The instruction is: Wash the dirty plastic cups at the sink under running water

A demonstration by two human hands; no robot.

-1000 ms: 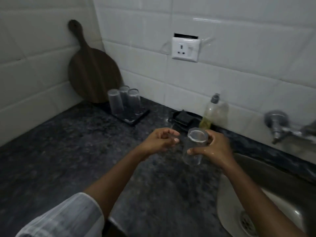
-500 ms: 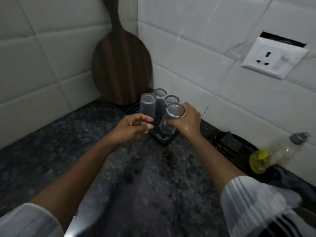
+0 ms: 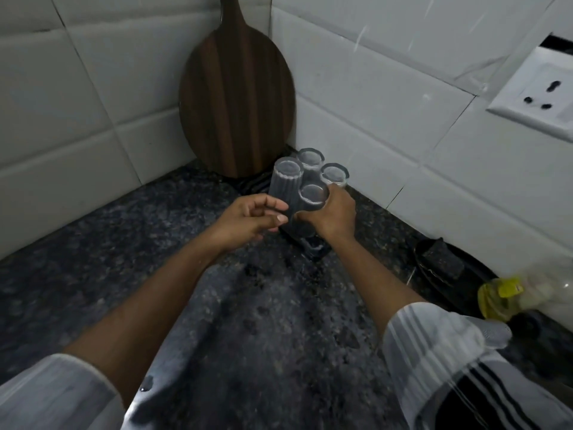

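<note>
A: Where's the cup (image 3: 311,202) being handled?

B: Upside down at the near corner of the small dark tray (image 3: 313,245), the right hand (image 3: 336,216) wrapped around its side, thumb in front and fingers behind. It stands as the front one of a cluster of four.

A: And the other three?

B: All inverted on the same tray. A ribbed cup (image 3: 284,181) is just left of the held one and touching it, a second cup (image 3: 310,158) stands at the back of the tray, and a third cup (image 3: 335,175) is at the tray's right, right behind the fingers of the right hand.

A: What's the left hand (image 3: 248,221) doing?

B: It sits just left of the tray, fingers loosely curled toward the thumb with a gap between them, holding nothing. Its fingertips come close to the ribbed cup; whether they touch it I cannot tell.

A: Anything around the tray?

B: It rests on a dark speckled desk (image 3: 155,243). Behind the tray a round wooden board (image 3: 237,88) leans upright into the tiled corner. Well to the tray's right lie a dark dish (image 3: 440,259) and a yellow-tinted bottle (image 3: 508,296), and a wall socket (image 3: 539,94) is above them
</note>
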